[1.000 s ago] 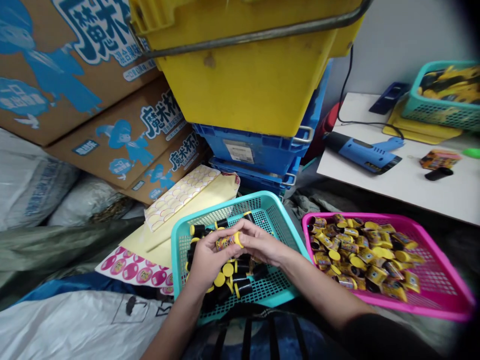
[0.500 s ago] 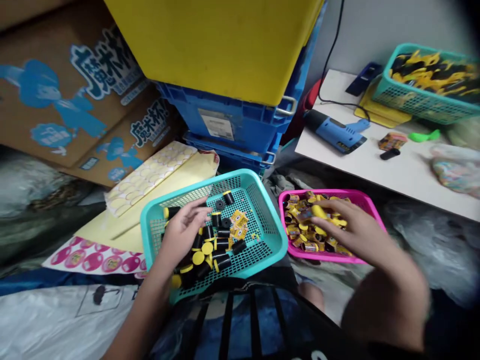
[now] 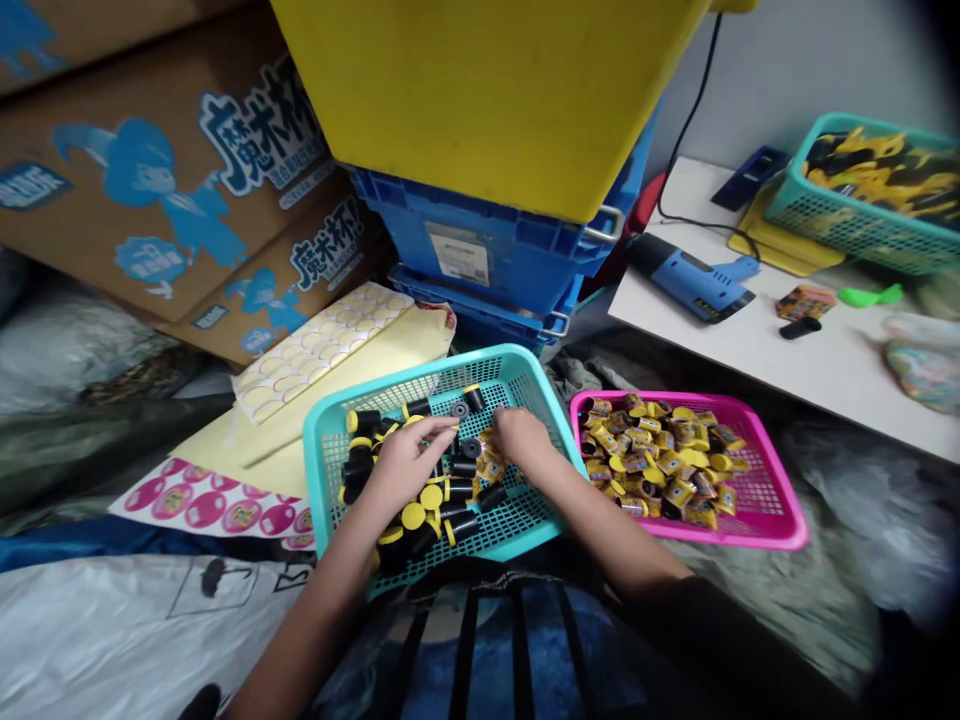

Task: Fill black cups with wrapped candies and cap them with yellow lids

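Both my hands are over a teal plastic basket in front of me. It holds short black cylinders with yellow caps, a few black ring-shaped pieces and a small heap of yellow printed labels. My left hand hovers above the capped cylinders, thumb and fingers drawn together. A speck of yellow shows at its fingertips, but I cannot make out what is held. My right hand is curled down at the labels, its fingertips mostly hidden.
To the right sits a pink basket of yellow-labelled cylinders. A white table carries a blue heat gun and another teal basket. Stacked blue crates and cardboard boxes stand behind. Sticker sheets lie at left.
My right hand has moved left from the pink basket, where it held a yellow-capped cylinder, to the labels in the teal basket. My left hand stays over the cylinders. The view has shifted slightly.
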The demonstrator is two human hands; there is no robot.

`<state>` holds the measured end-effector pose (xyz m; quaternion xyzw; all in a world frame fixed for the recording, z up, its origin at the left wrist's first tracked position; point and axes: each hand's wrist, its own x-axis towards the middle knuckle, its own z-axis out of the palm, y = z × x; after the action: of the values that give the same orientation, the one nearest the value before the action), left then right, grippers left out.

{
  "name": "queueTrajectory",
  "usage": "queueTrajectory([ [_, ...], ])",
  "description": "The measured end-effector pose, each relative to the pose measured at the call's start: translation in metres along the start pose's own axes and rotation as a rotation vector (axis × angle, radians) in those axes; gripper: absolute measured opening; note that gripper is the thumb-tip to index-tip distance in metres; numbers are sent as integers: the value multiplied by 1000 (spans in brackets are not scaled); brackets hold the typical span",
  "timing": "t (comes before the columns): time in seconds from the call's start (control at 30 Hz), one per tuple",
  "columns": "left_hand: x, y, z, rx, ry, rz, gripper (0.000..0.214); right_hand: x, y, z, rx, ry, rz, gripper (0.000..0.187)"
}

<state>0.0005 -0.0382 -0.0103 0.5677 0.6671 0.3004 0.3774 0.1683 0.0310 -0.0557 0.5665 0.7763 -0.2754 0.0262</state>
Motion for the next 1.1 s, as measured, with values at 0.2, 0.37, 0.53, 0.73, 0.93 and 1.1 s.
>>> queueTrajectory([
  [0.2,-3,-4,-5,-242,65,-142,28,-22,20,-13,137,221,-363,17],
  [0.37,-8,15,0,-737,-66,-224,34,-45,8,-17,336,681,-814,18],
  [0.53,-11,16,2,-911,-97,-298,42,-46,0,-12,307,808,-822,15],
  [0.73,-13,10,-9,-953,44,-307,45,-48,1,-13,422,846,-786,27],
  [0.93,-16,12,-11,-821,148,-238,43,-42,-19,-23,1083,146,-261,24],
  [1.1,-21,2,-17,-501,107,-218,40,-33,-25,-30,1326,94,-52,24],
])
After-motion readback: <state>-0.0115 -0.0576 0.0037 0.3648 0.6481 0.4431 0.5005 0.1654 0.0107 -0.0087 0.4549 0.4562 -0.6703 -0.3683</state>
